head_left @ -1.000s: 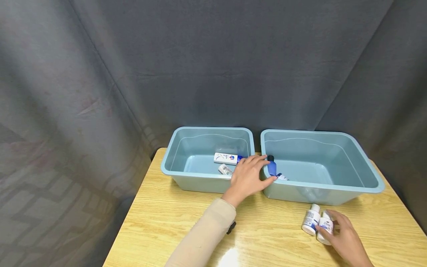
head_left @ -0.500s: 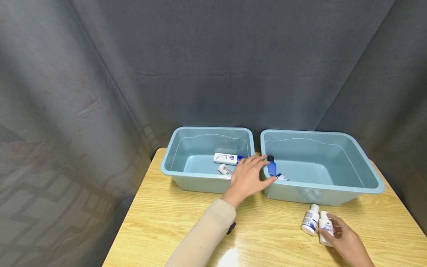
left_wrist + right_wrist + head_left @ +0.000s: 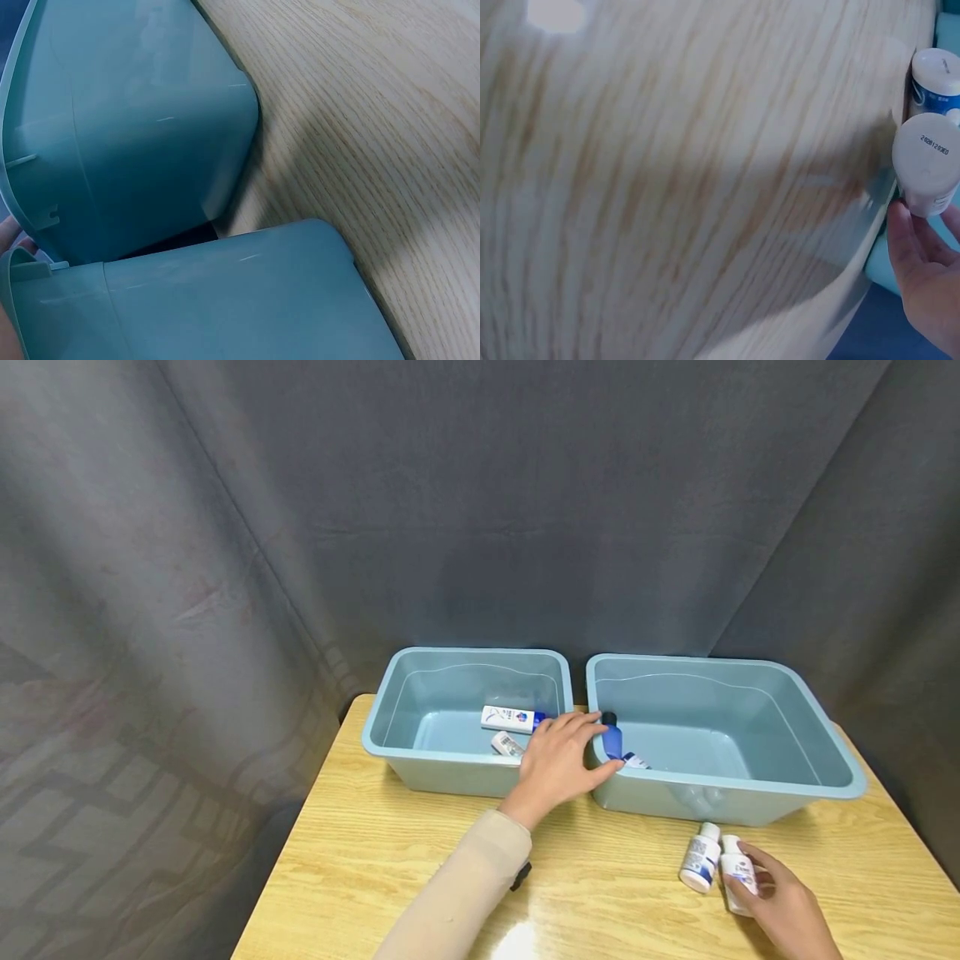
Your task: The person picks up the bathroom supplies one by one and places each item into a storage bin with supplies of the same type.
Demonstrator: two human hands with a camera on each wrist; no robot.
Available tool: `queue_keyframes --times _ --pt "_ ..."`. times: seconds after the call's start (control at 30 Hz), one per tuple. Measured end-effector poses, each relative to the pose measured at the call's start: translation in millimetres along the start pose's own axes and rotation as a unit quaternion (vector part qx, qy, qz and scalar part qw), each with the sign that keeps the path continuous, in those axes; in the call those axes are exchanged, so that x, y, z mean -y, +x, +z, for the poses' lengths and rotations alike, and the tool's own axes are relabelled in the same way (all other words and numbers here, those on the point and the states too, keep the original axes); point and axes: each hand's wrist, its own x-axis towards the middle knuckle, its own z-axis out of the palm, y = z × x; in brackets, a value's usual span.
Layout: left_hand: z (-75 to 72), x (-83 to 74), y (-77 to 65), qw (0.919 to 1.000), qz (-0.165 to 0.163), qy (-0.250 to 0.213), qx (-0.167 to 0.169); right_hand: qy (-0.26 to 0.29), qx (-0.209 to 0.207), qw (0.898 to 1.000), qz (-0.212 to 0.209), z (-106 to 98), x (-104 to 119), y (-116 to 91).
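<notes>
My right hand (image 3: 787,902) holds a small white bottle (image 3: 738,870) with a purple-printed label, thumb on one side and fingers on the other. Just left of it a second white bottle (image 3: 701,860) with a blue-banded label is on the table. The right wrist view shows the held bottle's printed round base (image 3: 930,154). My left hand (image 3: 558,764) lies over the neighbouring rims of two blue-grey bins, thumb and fingers spread. Its fingertips are near a blue bottle (image 3: 612,742) with a black cap in the right bin (image 3: 795,785); contact is unclear.
The left bin (image 3: 450,758) contains a white bottle with a blue cap (image 3: 507,719) and a smaller white bottle (image 3: 507,744). Another small bottle (image 3: 636,761) lies partly hidden in the right bin. A black object (image 3: 521,875) shows beside the left sleeve. Grey curtains (image 3: 480,527) hang behind the table.
The held white bottle has shifted slightly right, opening a narrow gap from the bottle beside it. My left hand has stayed in place over the bin rims.
</notes>
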Motion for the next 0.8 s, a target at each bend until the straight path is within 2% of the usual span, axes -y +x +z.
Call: queue_keyframes --times 0.23,0.5,0.8 --pt "-0.6 -0.5 -0.3 1.0000 -0.002 -0.009 -0.001 0.012 -0.008 1.000 0.014 -7.0 3.2 -3.7" --pt "-0.4 0.1 -0.1 0.9999 -0.004 -0.014 -0.004 0.004 -0.063 0.998 -0.020 -14.5 7.4 -12.2" --pt "0.2 -0.1 0.1 0.9999 -0.002 -0.012 -0.007 -0.013 -0.058 0.998 -0.029 -20.2 17.5 -18.7"
